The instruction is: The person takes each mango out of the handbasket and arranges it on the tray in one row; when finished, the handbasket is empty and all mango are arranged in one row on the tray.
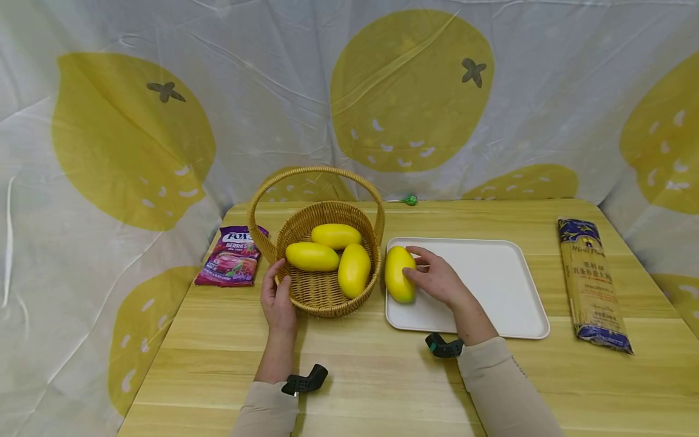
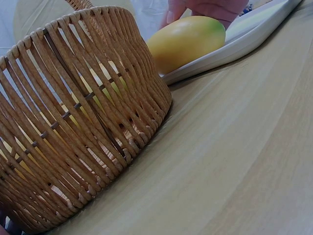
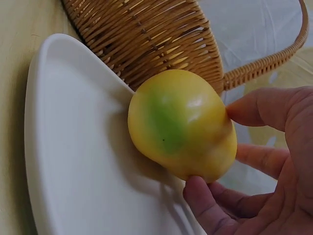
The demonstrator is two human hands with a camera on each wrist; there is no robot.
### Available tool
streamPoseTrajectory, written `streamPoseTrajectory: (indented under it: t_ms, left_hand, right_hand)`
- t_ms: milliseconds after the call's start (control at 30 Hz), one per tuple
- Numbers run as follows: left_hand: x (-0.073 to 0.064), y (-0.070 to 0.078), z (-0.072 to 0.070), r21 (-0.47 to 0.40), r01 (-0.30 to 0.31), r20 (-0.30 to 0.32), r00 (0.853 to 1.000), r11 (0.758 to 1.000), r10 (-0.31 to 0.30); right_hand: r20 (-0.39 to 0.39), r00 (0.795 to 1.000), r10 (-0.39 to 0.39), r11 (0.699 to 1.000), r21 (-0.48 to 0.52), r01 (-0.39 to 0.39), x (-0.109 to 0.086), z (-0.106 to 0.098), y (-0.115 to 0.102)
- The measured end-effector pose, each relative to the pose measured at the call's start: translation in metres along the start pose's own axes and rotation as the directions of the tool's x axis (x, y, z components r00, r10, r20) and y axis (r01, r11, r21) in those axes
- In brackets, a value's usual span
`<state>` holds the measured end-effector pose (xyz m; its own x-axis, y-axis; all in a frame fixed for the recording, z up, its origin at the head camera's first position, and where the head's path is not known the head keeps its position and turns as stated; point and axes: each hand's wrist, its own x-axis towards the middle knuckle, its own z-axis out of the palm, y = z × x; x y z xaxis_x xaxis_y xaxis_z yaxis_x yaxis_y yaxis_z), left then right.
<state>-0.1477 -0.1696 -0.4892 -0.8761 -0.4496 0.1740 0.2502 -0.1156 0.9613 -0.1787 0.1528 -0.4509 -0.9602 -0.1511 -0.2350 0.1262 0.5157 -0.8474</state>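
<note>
Lemon-print cloth [image 1: 273, 91] hangs behind a wood table [image 1: 371, 376]. Right hand [image 1: 437, 276] has a mango [image 1: 400, 274] pinched at the left end of the tray [image 1: 480, 273] — can't tell if it's touching down. Left hand [image 1: 277, 300] is on the basket [image 1: 327, 308], gripping or just resting, hard to say. Three mangoes [image 1: 312, 257] sit inside — just yellow slivers through the weave from the left wrist.

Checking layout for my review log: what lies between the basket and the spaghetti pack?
The white tray, a yellow fruit held by the right hand at the tray's left end, then bare tabletop; the head view shows this.
</note>
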Motion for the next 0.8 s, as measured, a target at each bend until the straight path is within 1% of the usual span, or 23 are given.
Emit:
streamPoseTrajectory:
  t_ms: [133, 433, 800]
  left_hand:
    - [0.0005, -0.0001, -0.0002, 0.001, 0.002, 0.002, 1.0, 1.0, -0.002]
    - [0.0004, 0.0008, 0.0004, -0.005, 0.006, 0.008, 1.0, 1.0, -0.006]
    - [-0.0005, 0.0012, 0.001, -0.005, 0.003, 0.004, 1.0, 1.0, -0.003]
  right_hand:
    - [0.009, 1.0, -0.003, 1.0, -0.024, 0.003, -0.0004, -0.001, -0.0014]
    - [0.026, 1.0, -0.017, 1.0, -0.016, 0.018, -0.0012, -0.002, -0.0015]
    - [0.023, 1.0, -0.021, 0.999, -0.044, 0.022, -0.0027, -0.0035, -0.0012]
